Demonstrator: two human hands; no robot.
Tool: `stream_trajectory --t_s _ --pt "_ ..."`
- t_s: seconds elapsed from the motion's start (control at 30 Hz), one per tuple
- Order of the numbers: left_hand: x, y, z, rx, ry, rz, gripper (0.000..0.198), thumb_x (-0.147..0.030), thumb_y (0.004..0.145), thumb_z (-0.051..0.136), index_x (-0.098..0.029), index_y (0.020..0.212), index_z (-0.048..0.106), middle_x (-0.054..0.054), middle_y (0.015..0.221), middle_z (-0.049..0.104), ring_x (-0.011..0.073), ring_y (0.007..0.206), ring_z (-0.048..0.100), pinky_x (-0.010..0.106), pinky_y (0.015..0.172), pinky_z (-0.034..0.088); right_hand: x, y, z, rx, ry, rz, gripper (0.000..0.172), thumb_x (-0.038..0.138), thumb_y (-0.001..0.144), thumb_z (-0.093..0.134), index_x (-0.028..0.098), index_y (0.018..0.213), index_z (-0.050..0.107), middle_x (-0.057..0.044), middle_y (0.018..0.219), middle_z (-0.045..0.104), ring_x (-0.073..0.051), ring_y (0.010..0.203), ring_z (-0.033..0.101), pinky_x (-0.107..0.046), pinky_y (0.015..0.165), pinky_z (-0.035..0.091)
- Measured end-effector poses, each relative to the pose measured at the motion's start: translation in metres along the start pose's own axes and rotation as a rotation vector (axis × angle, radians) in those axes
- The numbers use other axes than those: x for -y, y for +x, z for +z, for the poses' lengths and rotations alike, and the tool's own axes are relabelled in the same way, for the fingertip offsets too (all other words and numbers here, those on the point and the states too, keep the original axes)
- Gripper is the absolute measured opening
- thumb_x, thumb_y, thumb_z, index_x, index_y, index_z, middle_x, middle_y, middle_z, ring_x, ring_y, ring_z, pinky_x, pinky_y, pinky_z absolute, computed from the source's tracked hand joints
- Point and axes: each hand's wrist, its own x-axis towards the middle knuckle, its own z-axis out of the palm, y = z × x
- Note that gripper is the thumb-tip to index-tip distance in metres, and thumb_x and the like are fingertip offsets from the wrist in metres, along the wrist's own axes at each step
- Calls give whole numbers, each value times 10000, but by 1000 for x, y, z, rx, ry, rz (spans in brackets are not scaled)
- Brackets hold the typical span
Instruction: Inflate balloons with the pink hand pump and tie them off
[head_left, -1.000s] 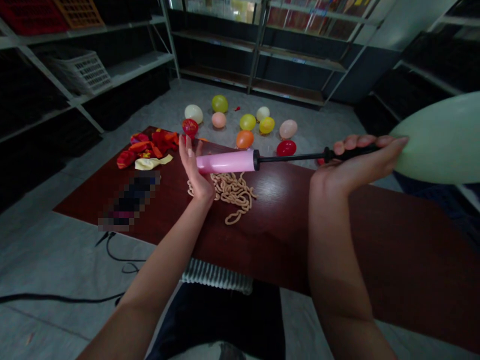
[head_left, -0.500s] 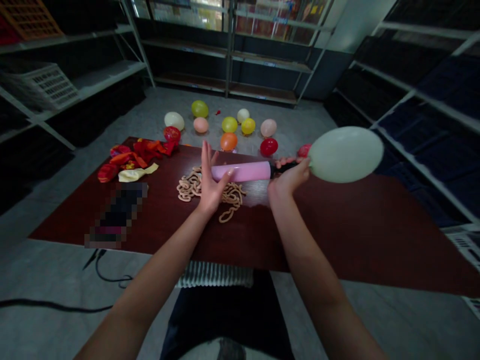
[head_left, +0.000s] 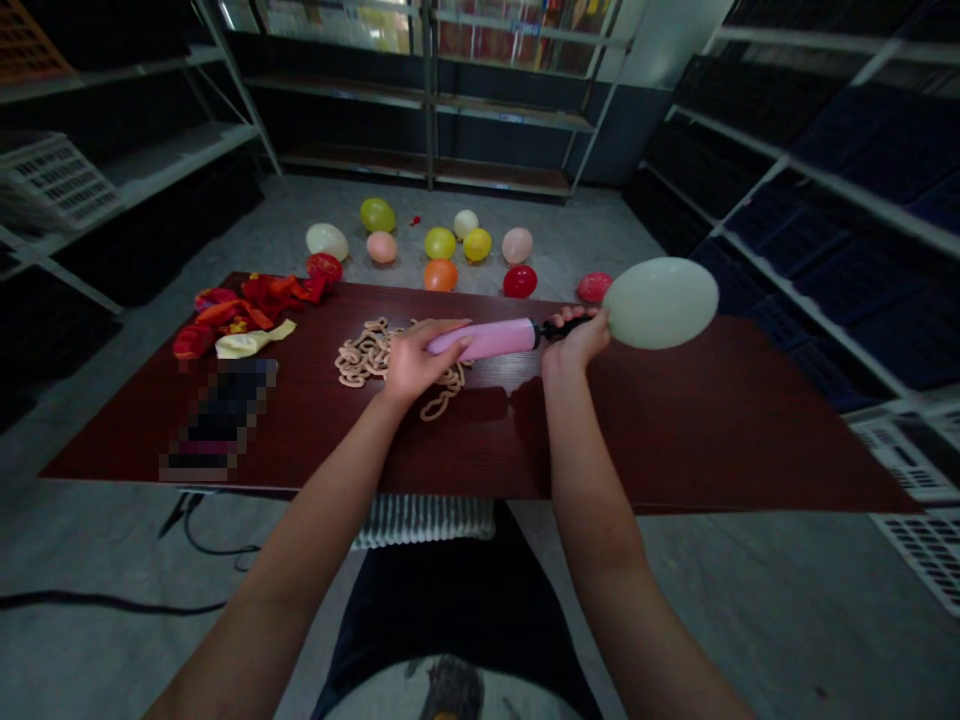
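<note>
A pink balloon pump [head_left: 499,338] lies level across the space above the table. My left hand [head_left: 420,358] is closed round its left end, thumb along the near side. My right hand [head_left: 576,342] grips the black nozzle end [head_left: 559,328], with the neck of a pale green balloon [head_left: 660,303] pinched at its fingers. The balloon is inflated and sticks out to the right. Beneath my left hand, partly covered by it, a tangle of beige string-like loops [head_left: 364,355] rests on the table.
On the dark red table [head_left: 712,430] lie flat red and orange balloons [head_left: 247,308], a limp pale yellow balloon [head_left: 253,340] and a blurred-out dark device [head_left: 221,415]. Several inflated balloons, one of them orange [head_left: 441,275], sit on the floor beyond. Shelves [head_left: 510,110] stand around.
My left hand has gone from spread fingers to a closed grip round the pump's left end. The pale green balloon looks smaller and sits further left in view. My head view has shifted slightly.
</note>
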Motion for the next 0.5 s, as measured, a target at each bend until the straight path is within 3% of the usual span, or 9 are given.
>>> stream_trajectory --t_s 0.2,0.33,0.4,0.5 --pt "5 9 -38 38 82 87 240 -373 907 698 -207 1050 796 72 1047 786 226 964 752 359 921 574 10 15 -9 -91 38 41 213 111 888 315 236 715 305 109 558 354 -49 408 365 -141 373 284" --pt "-8 15 -73 70 184 77 276 -421 885 708 -214 1047 794 69 1047 786 227 950 747 361 912 575 13 23 -13 -84 46 72 226 130 907 302 235 709 277 109 567 329 -42 413 341 -131 386 282" --pt "-20 13 -84 22 218 43 273 -442 889 696 -217 1005 799 66 1014 788 231 941 743 367 914 575 11 23 -13 -43 51 99 224 154 906 340 234 706 279 108 576 333 -40 418 337 -132 389 291" --pt "-40 7 -84 -213 132 -41 375 -501 979 552 -219 1060 786 75 1049 775 252 1033 726 405 988 550 6 19 -11 30 71 169 222 168 890 382 232 698 291 104 586 343 -43 423 348 -138 389 307"
